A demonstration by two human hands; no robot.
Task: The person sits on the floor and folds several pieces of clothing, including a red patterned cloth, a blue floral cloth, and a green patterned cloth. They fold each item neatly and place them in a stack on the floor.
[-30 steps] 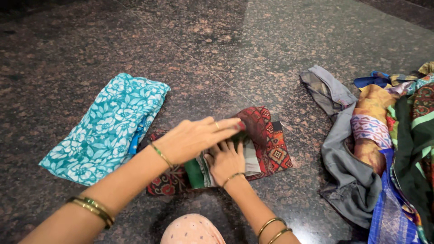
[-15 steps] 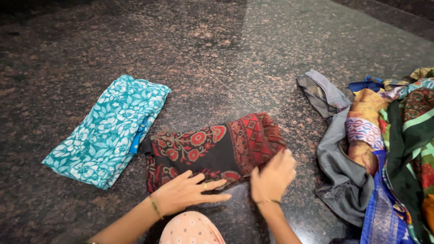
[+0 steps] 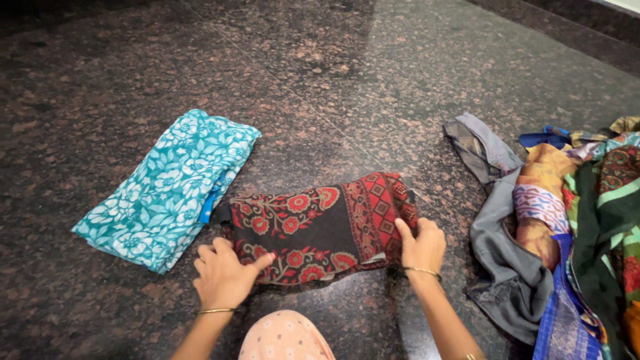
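A folded red-and-black patterned cloth (image 3: 320,227) lies on the dark granite floor (image 3: 333,87), long axis left to right. The left hand (image 3: 223,277) presses its near corner flat, fingers spread; the right hand (image 3: 421,247) pinches the right end. A folded teal cloth (image 3: 167,187) sits alongside, a clothes pile (image 3: 567,227) further right.

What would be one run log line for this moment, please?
left hand: on near-left edge of folded dark red floral cloth | right hand: grip on its right end | folded teal floral cloth: beside, left
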